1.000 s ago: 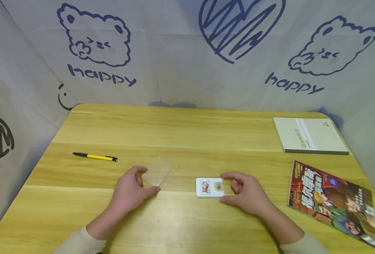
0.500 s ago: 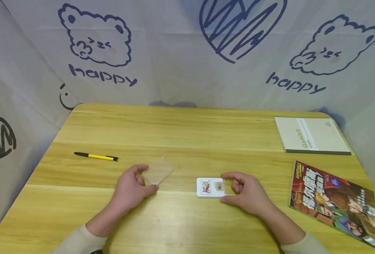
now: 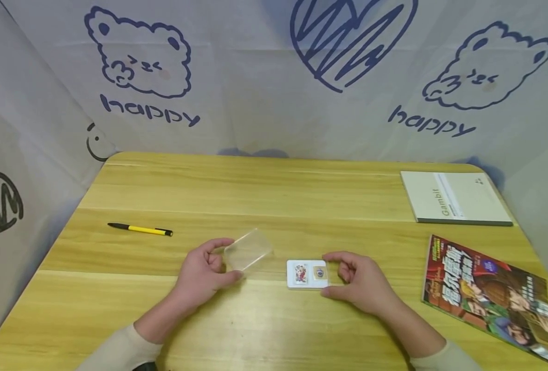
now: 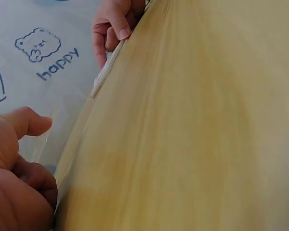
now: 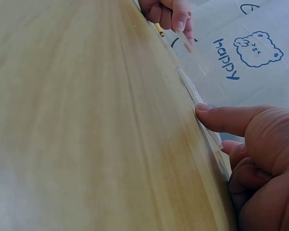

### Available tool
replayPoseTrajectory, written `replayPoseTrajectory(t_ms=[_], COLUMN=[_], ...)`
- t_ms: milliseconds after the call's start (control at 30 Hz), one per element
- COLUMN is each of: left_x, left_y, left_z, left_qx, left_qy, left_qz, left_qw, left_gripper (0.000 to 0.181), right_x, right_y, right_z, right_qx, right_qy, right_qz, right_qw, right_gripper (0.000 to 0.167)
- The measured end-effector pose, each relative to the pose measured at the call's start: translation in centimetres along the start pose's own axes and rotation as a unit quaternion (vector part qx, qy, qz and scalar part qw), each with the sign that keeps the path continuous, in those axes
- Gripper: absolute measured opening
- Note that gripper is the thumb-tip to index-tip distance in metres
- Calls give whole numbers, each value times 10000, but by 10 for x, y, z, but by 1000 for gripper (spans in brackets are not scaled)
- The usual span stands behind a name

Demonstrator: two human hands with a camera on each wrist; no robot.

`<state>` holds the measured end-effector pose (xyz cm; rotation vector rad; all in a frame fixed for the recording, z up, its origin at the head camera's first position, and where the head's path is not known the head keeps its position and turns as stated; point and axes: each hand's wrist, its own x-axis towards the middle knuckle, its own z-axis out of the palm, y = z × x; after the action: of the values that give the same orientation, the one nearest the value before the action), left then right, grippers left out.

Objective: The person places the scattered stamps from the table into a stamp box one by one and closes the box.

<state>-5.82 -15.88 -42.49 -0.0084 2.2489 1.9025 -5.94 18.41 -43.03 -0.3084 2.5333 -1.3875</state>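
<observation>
- Below center left, my left fingers (image 3: 229,279) pinch a clear cover (image 3: 249,250).
- Below center right, my right fingers (image 3: 336,292) grip a white case (image 3: 310,274).

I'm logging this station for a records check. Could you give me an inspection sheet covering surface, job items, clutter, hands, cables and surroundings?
Surface: wood-grain table, some glare toward the front.
Job items: clear panel, apart from the white case; the case lies on the table, two small pictures showing.
Clutter: pen on the left; notebook and magazine on the right.
Hands: left hand pinches the panel; right hand grips the case's right end.
Cables: nothing seen.
Surroundings: white cloth with blue markings behind the table.
</observation>
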Motion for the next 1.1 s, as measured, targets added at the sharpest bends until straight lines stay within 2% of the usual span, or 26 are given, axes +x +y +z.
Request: replayPoseTrajectory(t_ms=[267,500,900,1100], left_x=[7,11,21,26], left_y=[5,11,9,13], left_z=[22,39,57,64], left_qx=[8,106,486,661], left_qy=[-566,-954,-1555,-1838], left_qz=[275,378,568,573], left_qw=[9980,9947,9850,9791], left_gripper=[69,69,67,67], right_x=[0,1,1,1], right_y=[-1,0,0,-1], right_z=[0,0,0,1], right_qx=[82,2,15,26], right_qy=[-13,2,-20,-21], right_qz=[85,69,42,93], right_qw=[9999,10000,10000,10000], right_gripper=[61,61,61,60])
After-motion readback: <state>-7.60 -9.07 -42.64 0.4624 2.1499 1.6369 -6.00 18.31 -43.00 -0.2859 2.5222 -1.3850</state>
